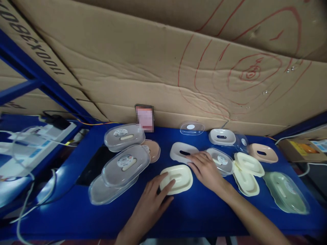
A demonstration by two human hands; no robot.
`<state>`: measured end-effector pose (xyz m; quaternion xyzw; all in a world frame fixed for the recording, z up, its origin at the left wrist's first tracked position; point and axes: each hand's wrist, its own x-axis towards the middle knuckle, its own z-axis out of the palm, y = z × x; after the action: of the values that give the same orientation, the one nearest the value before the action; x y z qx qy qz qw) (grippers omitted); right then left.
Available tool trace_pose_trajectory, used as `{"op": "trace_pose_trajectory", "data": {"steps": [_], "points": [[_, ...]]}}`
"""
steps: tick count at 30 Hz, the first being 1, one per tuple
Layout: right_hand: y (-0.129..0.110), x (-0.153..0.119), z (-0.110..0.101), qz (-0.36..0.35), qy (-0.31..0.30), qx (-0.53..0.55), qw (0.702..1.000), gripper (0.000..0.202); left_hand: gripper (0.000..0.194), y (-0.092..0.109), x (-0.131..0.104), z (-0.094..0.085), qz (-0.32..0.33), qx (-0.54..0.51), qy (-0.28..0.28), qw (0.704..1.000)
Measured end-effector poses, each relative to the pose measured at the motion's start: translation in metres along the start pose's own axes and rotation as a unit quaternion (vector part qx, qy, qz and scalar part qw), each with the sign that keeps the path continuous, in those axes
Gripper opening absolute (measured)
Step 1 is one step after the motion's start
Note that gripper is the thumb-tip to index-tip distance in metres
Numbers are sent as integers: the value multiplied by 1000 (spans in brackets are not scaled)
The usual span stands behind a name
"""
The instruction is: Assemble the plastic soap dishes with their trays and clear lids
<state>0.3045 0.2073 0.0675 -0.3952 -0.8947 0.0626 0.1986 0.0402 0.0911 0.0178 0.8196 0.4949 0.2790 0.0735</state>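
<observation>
Cream tray [186, 180] under the left hand [154, 195], grey tray [177, 151] by the right hand [204, 166]

Head view: the cream tray lies on the blue bench [201, 217], just in front of the slotted grey tray. The left hand is palm down with fingers spread, some reaching over the cream tray's near left part; whether they press on it I cannot tell. The right hand has its fingers bent, tips at the grey tray's right end; I cannot tell whether they pinch it. Beside that hand, partly covered by it, is a clear-lidded box [226, 164].

To the left, three lidded boxes [125, 175] overlap, with a peach piece [155, 151] showing behind. To the right lie two overlapping cream pieces [251, 165], a slotted peach tray [269, 155] and a green box [287, 194]. A loose clear lid [184, 128] and a whitish tray [214, 136] sit near the cardboard wall [122, 68].
</observation>
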Motion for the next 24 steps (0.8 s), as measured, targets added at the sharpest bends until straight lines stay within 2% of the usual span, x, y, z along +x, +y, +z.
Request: {"op": "trace_pose_trajectory", "data": {"steps": [3,6,11,16,21,24], "points": [[-10,-22,-7,-36,-4,58,998,37,65,-1,-1,6,-31,-17,16,999],[-13,-37,-3,-79,-28,70,994,39,73,-3,0,11,-64,-41,17,997],[-18,-43,15,-122,-29,10,992,33,67,-7,1,13,-66,-53,-17,996],[-25,-43,24,-144,-3,0,990,28,78,-10,0,16,-97,-77,-7,992],[-29,-45,25,-157,-32,-18,987,29,60,-11,1,15,-52,-75,19,996],[-31,-48,23,-182,-41,-19,982,33,56,-11,2,13,-27,-53,16,998]]}}
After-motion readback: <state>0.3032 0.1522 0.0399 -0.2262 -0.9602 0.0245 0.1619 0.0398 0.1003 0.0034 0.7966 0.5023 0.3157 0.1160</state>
